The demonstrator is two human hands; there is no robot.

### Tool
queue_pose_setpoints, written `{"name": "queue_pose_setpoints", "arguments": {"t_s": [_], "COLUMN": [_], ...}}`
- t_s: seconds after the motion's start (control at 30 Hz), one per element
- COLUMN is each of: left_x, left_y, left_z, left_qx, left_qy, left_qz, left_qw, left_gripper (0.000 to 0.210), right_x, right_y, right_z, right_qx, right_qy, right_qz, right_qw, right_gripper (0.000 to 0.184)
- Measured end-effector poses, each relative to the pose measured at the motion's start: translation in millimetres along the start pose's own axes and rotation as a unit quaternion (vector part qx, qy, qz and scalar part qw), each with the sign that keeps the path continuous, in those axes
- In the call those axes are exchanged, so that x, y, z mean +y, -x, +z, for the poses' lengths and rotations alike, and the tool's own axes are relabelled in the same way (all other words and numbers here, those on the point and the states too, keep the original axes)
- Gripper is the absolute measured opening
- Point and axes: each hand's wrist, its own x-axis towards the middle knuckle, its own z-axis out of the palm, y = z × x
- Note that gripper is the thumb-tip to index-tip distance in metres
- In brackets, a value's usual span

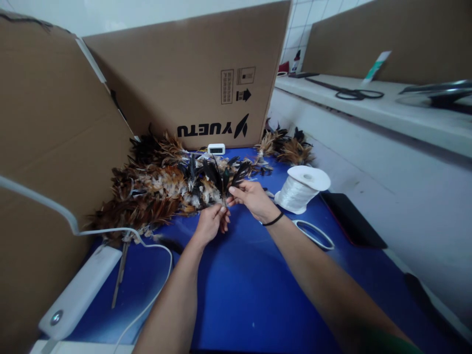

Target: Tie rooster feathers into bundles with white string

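My left hand (pixel 211 223) is closed in a pinch around the lower ends of some dark feathers (pixel 220 177), which stand up above the fingers. Close beside it, my right hand (pixel 254 199) pinches near the base of the same dark feathers, thumb toward the left hand; a black band circles that wrist. The exact grip points are small and partly hidden by the fingers. Just behind the hands spreads a heap of brown, black and white feathers (pixel 147 187). A spool of white ribbon or thread (pixel 300 191) stands upright right of my right hand.
White-handled scissors (pixel 313 235) lie before the spool, with a dark phone-like slab (pixel 354 221) further right. A cardboard box (pixel 177 78) walls the back. Another feather cluster (pixel 295 150) and a small digital display (pixel 216 149) sit there. A white cable (pixel 167 253) loops left beside a white bar (pixel 81 295).
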Motion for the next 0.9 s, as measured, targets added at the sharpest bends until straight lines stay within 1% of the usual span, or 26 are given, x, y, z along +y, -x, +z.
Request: {"name": "queue_pose_setpoints", "arguments": {"t_s": [0.2, 0.37, 0.47, 0.67, 0.83, 0.9], "left_x": [0.6, 1.4, 2.1, 4.1, 5.4, 5.6], "left_y": [-0.3, 0.5, 1.1, 1.5, 2.0, 2.0], "left_z": [-0.8, -0.5, -0.5, -2.7, -5.2, -5.6], "left_qx": [0.026, 0.011, 0.011, 0.027, 0.043, 0.049], "left_qy": [-0.019, -0.032, -0.06, -0.121, -0.16, -0.182], "left_qz": [0.008, 0.017, 0.026, 0.051, 0.07, 0.083], "left_qw": [0.999, 0.999, 0.998, 0.991, 0.984, 0.978], "left_gripper": [0.04, 0.039, 0.036, 0.031, 0.031, 0.032], "right_x": [0.7, 2.2, 1.9, 1.0, 5.3, 6.2], "right_y": [-0.4, -0.7, 0.1, 1.4, 1.1, 1.6], "right_z": [2.7, 6.1, 7.0, 6.4, 6.3, 7.1], "right_qx": [0.01, 0.014, 0.021, -0.005, -0.037, -0.048], "right_qy": [-0.01, -0.013, -0.008, 0.034, 0.117, 0.131], "right_qz": [0.005, 0.007, 0.008, -0.007, -0.036, -0.042], "right_qw": [1.0, 1.0, 1.0, 0.999, 0.992, 0.989], "right_gripper": [0.035, 0.037, 0.036, 0.031, 0.023, 0.022]}}
